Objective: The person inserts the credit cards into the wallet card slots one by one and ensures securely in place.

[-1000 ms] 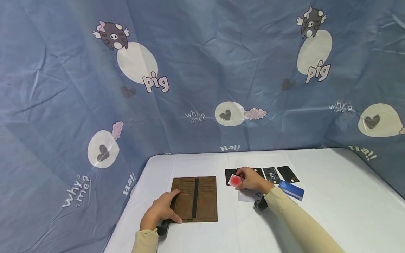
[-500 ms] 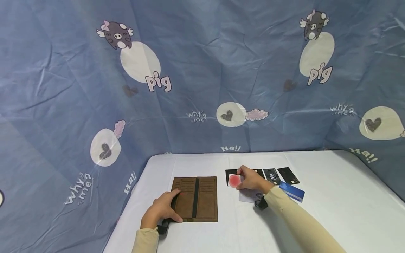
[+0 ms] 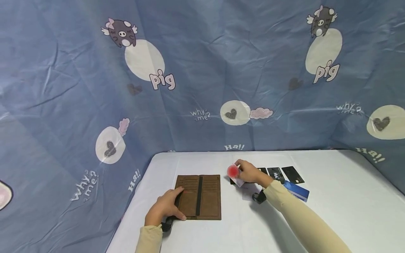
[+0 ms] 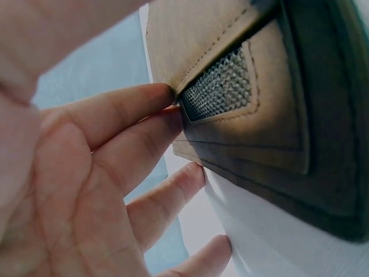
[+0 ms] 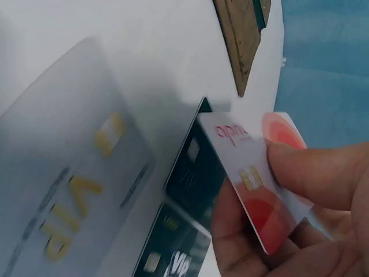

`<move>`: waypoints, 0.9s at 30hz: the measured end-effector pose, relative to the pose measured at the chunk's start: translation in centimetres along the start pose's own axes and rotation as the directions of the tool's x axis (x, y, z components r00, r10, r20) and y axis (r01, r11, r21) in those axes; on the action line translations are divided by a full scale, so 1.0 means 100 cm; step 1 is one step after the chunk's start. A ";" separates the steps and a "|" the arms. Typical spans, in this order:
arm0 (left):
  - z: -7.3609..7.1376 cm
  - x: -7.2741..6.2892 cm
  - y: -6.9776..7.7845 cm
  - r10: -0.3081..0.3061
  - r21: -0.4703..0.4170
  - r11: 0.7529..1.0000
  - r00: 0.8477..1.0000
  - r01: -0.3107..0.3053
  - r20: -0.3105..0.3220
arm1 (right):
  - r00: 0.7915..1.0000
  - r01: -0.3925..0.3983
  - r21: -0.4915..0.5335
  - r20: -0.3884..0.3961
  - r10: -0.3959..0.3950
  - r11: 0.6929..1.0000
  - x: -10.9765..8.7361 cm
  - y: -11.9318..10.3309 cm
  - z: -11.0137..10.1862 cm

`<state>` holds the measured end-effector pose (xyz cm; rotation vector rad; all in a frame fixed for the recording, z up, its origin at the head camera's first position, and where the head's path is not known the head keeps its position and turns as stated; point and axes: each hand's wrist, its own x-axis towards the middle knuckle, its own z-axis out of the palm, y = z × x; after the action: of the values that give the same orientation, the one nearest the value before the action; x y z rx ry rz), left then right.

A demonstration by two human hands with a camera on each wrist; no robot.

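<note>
Head view. Wallet (image 3: 209, 200), brown, unfolded flat on the left part of the white table (image 3: 202, 240), dark strap (image 3: 198, 196) down its middle. Left hand (image 3: 164, 207): at the wallet's left edge, thumb by the near corner, spread fairly wide. Right hand (image 3: 250, 173): right of the wallet, narrow pinch on a red-and-white card (image 3: 233, 171). Farther right: VIP card (image 3: 276, 174), plain black card (image 3: 292, 174), blue card (image 3: 296, 190) on the nearer side. Two dark cards and a pale card (image 3: 248, 193) partly covered by the right hand or wrist.

Left wrist view. Fingers nearly straight, tips against the wallet's edge beside a mesh window (image 4: 219, 86). Thumb tip out of frame; how firmly the wallet is held, cannot tell. Advised: light pressure, enough to stop sliding without buckling the leather.

Right wrist view. Red-and-white card tilted, gripped between thumb and fingers, overlapping a dark card (image 5: 193, 164) in sight; gap between them not measurable by eye. Advised: lift well clear of the neighbouring cards, pinch near one end, leading edge free. Lettering partly legible only; far end of the card behind the thumb. Pale card blurred and cut off.
</note>
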<state>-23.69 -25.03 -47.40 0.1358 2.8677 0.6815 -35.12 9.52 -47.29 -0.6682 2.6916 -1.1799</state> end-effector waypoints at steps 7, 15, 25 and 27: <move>-0.001 0.000 0.003 -0.002 -0.004 1.000 1.000 0.002 0.001 | 1.000 -0.013 0.110 -0.024 0.016 0.994 0.016 -0.010 0.012; 0.000 -0.001 0.003 -0.013 -0.028 0.999 1.000 0.014 0.016 | 0.998 -0.055 0.168 -0.033 0.062 0.984 0.025 -0.032 0.035; -0.002 -0.001 0.004 -0.020 -0.014 1.000 0.999 0.021 0.026 | 0.999 -0.004 0.150 -0.047 0.011 0.989 0.038 -0.044 0.058; -0.003 0.000 0.005 -0.022 -0.011 1.000 1.000 0.022 0.021 | 0.998 0.020 0.147 -0.063 -0.010 0.989 0.040 -0.046 0.061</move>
<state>-23.70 -24.73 -46.96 0.1089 2.8409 0.6872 -35.31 0.91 -47.91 -0.6411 2.6196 -1.4093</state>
